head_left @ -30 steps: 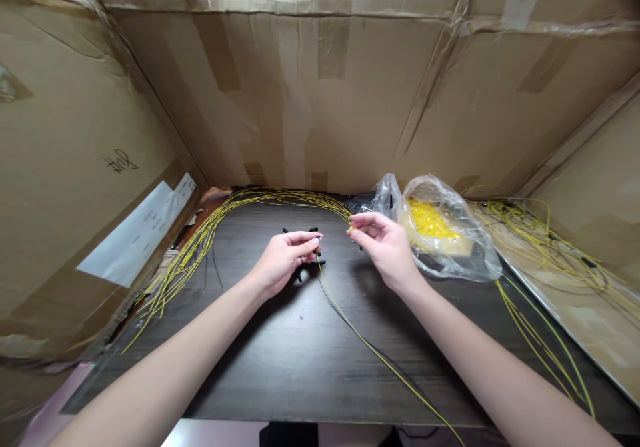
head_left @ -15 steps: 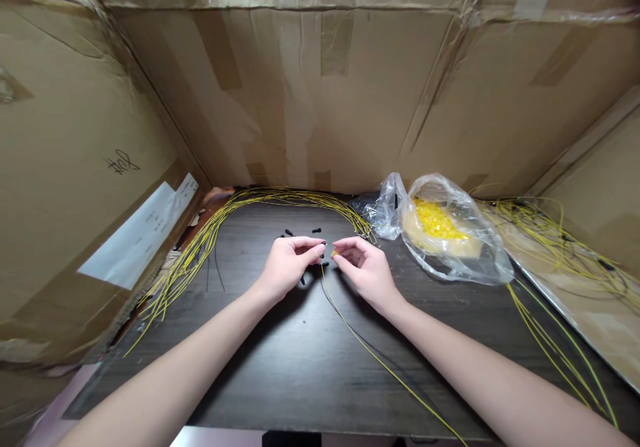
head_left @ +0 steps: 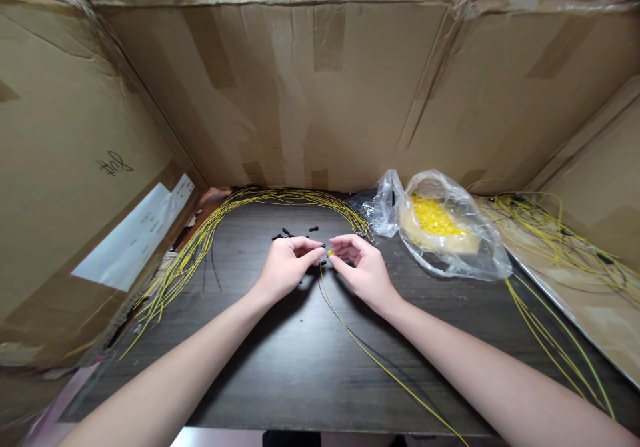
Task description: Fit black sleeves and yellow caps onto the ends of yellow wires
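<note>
Dark wood-grain table (head_left: 280, 367), creased cardboard wall (head_left: 370, 100) along its back edge, crinkly clear bag (head_left: 487, 264) of yellow bits near the back right corner! Centre table, left hand (head_left: 289, 264) pinches a small, dark tip (head_left: 323, 246), thumb against fingers; a thin, smooth yellow wire (head_left: 373, 362) curves from there over the front edge. Right hand (head_left: 364, 270), fingers curled, pinches a tiny yellow piece (head_left: 331, 252), just beside the tip. Tabletop stretches between the forearms to the front edge.
</note>
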Motion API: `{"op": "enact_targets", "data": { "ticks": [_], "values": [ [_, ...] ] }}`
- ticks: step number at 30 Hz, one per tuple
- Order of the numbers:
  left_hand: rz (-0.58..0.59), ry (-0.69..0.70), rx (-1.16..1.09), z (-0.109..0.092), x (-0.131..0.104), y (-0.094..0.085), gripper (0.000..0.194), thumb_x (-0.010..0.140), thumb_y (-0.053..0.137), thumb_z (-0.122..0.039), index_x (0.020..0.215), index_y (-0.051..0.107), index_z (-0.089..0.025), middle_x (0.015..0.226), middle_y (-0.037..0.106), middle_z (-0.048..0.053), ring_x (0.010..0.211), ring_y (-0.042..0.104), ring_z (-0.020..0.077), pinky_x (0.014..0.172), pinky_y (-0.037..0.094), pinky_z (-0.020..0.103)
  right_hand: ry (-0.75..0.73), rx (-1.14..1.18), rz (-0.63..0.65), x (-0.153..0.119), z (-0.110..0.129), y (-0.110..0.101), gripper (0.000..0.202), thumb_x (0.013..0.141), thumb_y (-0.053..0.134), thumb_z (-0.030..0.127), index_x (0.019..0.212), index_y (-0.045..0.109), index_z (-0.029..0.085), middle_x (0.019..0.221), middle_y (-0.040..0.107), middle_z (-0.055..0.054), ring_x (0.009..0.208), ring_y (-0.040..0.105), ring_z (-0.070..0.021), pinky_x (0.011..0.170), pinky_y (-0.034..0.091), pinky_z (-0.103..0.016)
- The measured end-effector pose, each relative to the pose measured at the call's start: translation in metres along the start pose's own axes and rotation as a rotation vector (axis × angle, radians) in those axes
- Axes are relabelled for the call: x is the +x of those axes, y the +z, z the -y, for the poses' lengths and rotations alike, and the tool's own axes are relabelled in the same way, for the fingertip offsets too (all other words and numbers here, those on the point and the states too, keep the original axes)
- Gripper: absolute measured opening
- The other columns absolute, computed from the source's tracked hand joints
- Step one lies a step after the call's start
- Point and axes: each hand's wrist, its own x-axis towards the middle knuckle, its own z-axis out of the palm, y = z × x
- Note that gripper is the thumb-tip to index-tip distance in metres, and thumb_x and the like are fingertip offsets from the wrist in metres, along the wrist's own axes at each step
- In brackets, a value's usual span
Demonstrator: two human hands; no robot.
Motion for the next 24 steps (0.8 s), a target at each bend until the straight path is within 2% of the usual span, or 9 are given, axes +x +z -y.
{"op": "enact_targets", "data": {
  "ticks": [7,24],
  "values": [
    [0.031,0.006,0.062,0.0008,0.0000,0.0002,0.023,0.071,0.078,-0.033,0.084,0.078,-0.015,0.085,0.076,0.009,0.076,0.068,0.0222,0.074,0.052,0.033,0.003,0.000,0.002,-0.0006,0.0009,-0.0002,0.024,0.081,0.069,0.025,0.105,0.064,0.020,0.093,0.067,-0.005,0.084,0.066,-0.0175,0.081,0.056,-0.034],
    [0.099,0.044,0.144,0.0064,0.0021,-0.0021,0.024,0.076,0.073,-0.036,0.087,0.077,-0.015,0.088,0.076,0.009,0.079,0.069,0.0229,0.076,0.051,0.034,-0.016,-0.006,-0.001,-0.0008,0.0009,-0.0002,0.022,0.081,0.068,0.024,0.103,0.065,0.021,0.094,0.067,-0.005,0.085,0.066,-0.0175,0.082,0.056,-0.034]
  ]
}}
